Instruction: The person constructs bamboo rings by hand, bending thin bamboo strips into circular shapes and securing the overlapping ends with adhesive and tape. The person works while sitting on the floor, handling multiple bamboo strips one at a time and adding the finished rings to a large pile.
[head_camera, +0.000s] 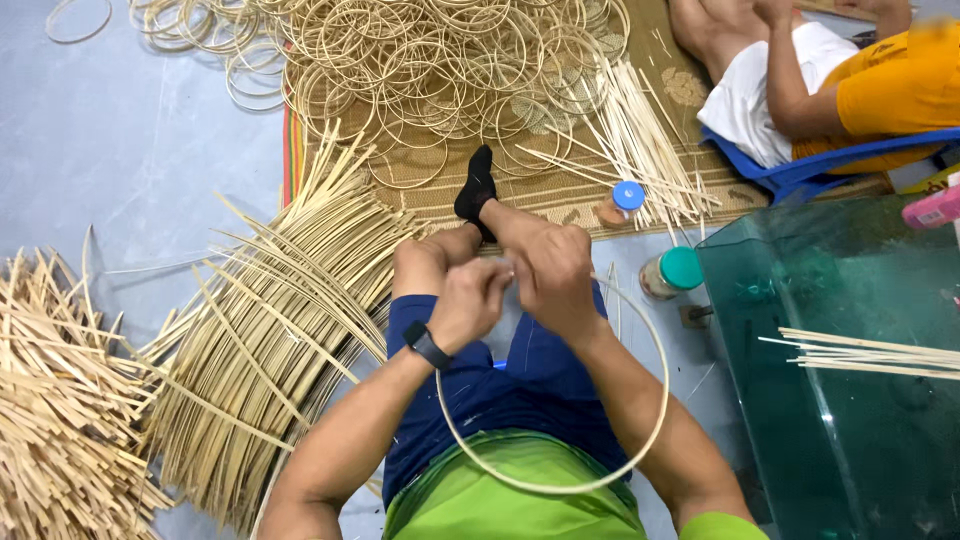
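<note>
**Two hands close a thin cane ring**

One thin cane hoop (560, 480) curves over the person's lap, above the blue shorts & green shirt. Its two ends meet up top, where both hands pinch them. The left hand (468, 303), w/ a black watch (427, 345) on the wrist, is closed on one end. The right hand (553, 272) is closed on the other end, fingers curled tight. I think the join goes best if both ends stay flat on each other & the pinch stays firm, so the springy strip can't pop open.

The strip looks smooth, pale & bendy. On the left lies a big fan of long curved strips (270, 330), plus a rough heap of short flat bits (60, 400). Many done rings (430, 60) sit on a woven mat ahead. Two small jars, blue lid (628, 195) & green lid (681, 267), stand near a green glass tank (850, 400) w/ sticks on top. Another person in orange (900, 85) sits far right
</note>
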